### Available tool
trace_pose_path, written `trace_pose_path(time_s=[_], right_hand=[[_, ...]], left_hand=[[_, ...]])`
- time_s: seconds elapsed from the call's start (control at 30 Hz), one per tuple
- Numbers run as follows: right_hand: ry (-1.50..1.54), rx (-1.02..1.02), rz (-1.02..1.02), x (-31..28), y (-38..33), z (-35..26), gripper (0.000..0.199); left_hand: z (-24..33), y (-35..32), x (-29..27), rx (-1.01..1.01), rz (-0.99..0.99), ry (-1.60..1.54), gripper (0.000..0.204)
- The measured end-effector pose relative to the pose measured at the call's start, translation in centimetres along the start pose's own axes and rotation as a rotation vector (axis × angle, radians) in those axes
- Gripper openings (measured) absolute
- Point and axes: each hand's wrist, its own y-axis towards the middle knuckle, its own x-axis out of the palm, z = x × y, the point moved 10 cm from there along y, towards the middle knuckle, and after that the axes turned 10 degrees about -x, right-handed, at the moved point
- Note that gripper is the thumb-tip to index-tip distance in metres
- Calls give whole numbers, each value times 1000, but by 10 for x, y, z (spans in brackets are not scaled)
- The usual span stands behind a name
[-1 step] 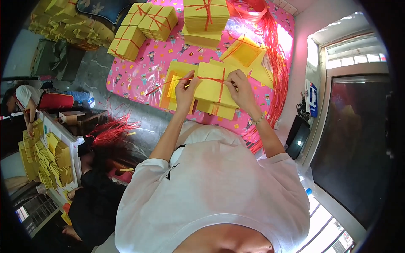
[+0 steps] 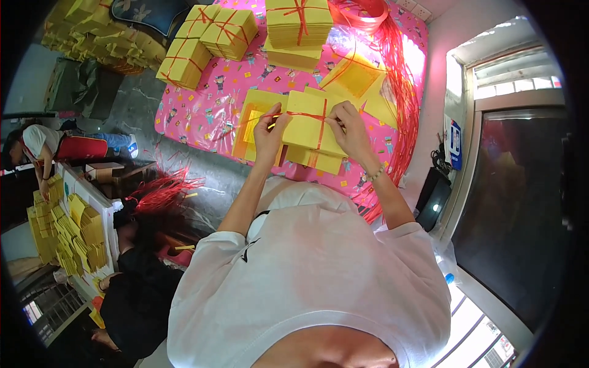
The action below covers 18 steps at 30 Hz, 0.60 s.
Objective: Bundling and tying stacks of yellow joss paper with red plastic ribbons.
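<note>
A stack of yellow paper (image 2: 300,127) sits in front of me, with red ribbon (image 2: 323,116) crossing its top in two directions. At the stack's left edge, my left hand (image 2: 270,130) pinches the ribbon between thumb and fingers. My right hand (image 2: 348,126) has its fingers closed on the ribbon near the crossing, at the upper right of the stack. More yellow sheets lie under the stack. An orange-yellow tray-like piece (image 2: 240,142) is just beside my left hand, partly covered by it.
Tied yellow stacks (image 2: 230,34) stand at the far side of the pink patterned table cover (image 2: 211,107). Long red ribbons (image 2: 402,110) hang down the right side. To the left, a person in a white top (image 2: 40,138) and another in black (image 2: 144,294) are near a table of yellow bundles.
The loose ribbon end left of my left hand has shifted and is now blurred. Both hands and the stack are almost where they were.
</note>
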Motion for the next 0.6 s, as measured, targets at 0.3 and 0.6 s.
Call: trace_pose_path(time_s=[0.3, 0.6], right_hand=[[0, 27, -2, -1, -1, 5, 12], [-38, -48, -28, -2, 3, -3, 12]], left_hand=[[39, 3, 9, 329, -51, 260, 19], [31, 9, 4, 302, -34, 166, 20]])
